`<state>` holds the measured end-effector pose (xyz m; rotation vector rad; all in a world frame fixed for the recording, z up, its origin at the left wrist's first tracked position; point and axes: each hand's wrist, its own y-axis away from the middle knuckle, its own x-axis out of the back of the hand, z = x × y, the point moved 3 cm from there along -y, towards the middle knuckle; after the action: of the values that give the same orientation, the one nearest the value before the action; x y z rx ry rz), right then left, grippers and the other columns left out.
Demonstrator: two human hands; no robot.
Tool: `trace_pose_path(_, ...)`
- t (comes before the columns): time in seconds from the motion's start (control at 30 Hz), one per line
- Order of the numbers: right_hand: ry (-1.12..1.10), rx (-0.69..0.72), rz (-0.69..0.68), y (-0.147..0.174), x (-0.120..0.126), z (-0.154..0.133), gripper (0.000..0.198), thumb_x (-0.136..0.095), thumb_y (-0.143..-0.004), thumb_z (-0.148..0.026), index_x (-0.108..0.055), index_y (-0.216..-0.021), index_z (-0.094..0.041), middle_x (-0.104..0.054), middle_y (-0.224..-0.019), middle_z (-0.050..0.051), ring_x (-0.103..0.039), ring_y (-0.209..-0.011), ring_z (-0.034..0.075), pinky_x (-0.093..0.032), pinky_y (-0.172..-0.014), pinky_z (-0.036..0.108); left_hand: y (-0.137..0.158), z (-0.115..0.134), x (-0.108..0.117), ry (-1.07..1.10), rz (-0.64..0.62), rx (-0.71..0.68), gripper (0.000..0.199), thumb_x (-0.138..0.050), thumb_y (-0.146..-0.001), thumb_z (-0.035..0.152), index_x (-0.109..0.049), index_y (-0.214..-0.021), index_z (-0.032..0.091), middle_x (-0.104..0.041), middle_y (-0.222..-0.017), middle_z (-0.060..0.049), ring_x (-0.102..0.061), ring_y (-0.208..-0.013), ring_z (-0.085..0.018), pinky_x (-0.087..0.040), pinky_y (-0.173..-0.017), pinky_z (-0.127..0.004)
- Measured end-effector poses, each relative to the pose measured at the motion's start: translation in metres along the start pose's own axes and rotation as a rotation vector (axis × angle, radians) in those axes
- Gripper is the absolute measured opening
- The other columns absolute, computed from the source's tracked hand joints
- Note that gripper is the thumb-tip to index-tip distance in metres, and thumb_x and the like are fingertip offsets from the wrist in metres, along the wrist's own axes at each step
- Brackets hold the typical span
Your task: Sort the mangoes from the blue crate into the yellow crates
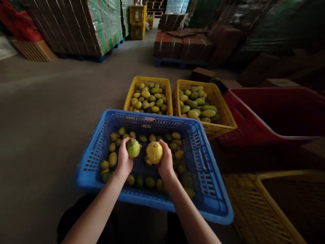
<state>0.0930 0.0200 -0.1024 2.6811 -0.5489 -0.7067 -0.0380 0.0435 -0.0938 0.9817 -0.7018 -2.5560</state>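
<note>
Over the blue crate [215, 176], my left hand [124, 159] is closed around a green lemon [133, 148], its stem end facing me. My right hand [166, 160] grips a yellow lemon [154, 152] at nearly the same height, a short gap away. Below and around both hands, several green and yellow lemons [112, 159] lie along the sides of the crate floor. Part of that floor is hidden by my hands and forearms.
Beyond the blue crate stand a yellow crate [170, 98] and a second yellow crate [228, 117], both holding lemons. A red bin [238, 125] is to the right, with another yellow crate [243, 200] nearer me. Wrapped pallet stacks [106, 27] and boxes [196, 45] stand behind.
</note>
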Motion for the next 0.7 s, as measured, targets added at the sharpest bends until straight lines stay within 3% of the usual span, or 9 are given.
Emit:
trace_pose_path(0.1,0.149,0.198,-0.056,0.009,-0.007,-0.003,0.033,-0.056,-0.075,-0.046,-0.066,-0.058,-0.019,-0.065,-0.062,0.002,-0.06,-0.063,0.019,-0.048,-0.062,0.029,0.009,0.008,-0.004,-0.168,-0.2,-0.242,0.022,-0.052,-0.082,0.024,-0.064,-0.065,0.017,-0.065,-0.071,-0.001,-0.063,-0.074,-0.015,-0.048,-0.071,-0.022)
trace_pose_path(0.23,0.269,0.343,-0.167,0.021,-0.012,-0.014,0.036,-0.05,-0.08,-0.043,-0.072,-0.062,-0.02,-0.069,-0.069,0.003,-0.06,-0.069,0.02,-0.047,-0.068,0.029,0.019,0.011,-0.001,-0.279,-0.329,-0.371,0.024,-0.054,-0.082,0.022,-0.067,-0.062,0.019,-0.067,-0.075,-0.003,-0.061,-0.081,-0.019,-0.044,-0.075,-0.023)
trace_pose_path(0.33,0.285,0.383,-0.202,0.024,-0.011,-0.018,0.037,-0.049,-0.081,-0.044,-0.073,-0.064,-0.021,-0.07,-0.071,0.003,-0.06,-0.069,0.019,-0.046,-0.068,0.029,0.023,0.013,0.0,-0.295,-0.39,-0.432,0.027,-0.052,-0.082,0.021,-0.069,-0.062,0.019,-0.068,-0.079,-0.004,-0.06,-0.08,-0.019,-0.044,-0.079,-0.024)
trace_pose_path(0.43,0.251,0.33,-0.181,0.019,-0.01,-0.012,0.043,-0.049,-0.082,-0.05,-0.073,-0.064,-0.02,-0.069,-0.069,0.003,-0.06,-0.066,0.018,-0.047,-0.066,0.029,0.022,0.014,-0.002,-0.292,-0.393,-0.453,0.027,-0.052,-0.083,0.024,-0.07,-0.064,0.018,-0.069,-0.08,-0.005,-0.06,-0.081,-0.019,-0.044,-0.081,-0.024)
trace_pose_path(0.5,0.188,0.214,-0.154,0.014,-0.01,-0.005,0.049,-0.047,-0.082,-0.057,-0.073,-0.066,-0.019,-0.069,-0.069,0.004,-0.061,-0.066,0.018,-0.047,-0.063,0.028,0.017,0.012,-0.004,-0.223,-0.338,-0.348,0.029,-0.05,-0.085,0.027,-0.07,-0.066,0.017,-0.068,-0.076,-0.006,-0.062,-0.08,-0.019,-0.045,-0.08,-0.025)
trace_pose_path(0.57,0.062,0.05,-0.146,0.01,-0.013,0.002,0.052,-0.044,-0.083,-0.061,-0.073,-0.073,-0.019,-0.07,-0.071,0.003,-0.062,-0.067,0.019,-0.049,-0.059,0.028,0.009,0.008,-0.006,-0.08,-0.268,-0.15,0.03,-0.048,-0.086,0.029,-0.07,-0.07,0.015,-0.067,-0.073,-0.005,-0.064,-0.077,-0.018,-0.048,-0.077,-0.025)
trace_pose_path(0.7,-0.216,-0.274,-0.158,0.008,-0.019,0.007,0.037,-0.048,-0.086,-0.05,-0.069,-0.089,-0.019,-0.071,-0.076,0.002,-0.064,-0.062,0.018,-0.05,-0.049,0.026,-0.001,0.0,-0.007,0.208,-0.163,0.202,0.025,-0.046,-0.087,0.025,-0.067,-0.082,0.014,-0.067,-0.075,-0.004,-0.065,-0.073,-0.016,-0.052,-0.075,-0.028)
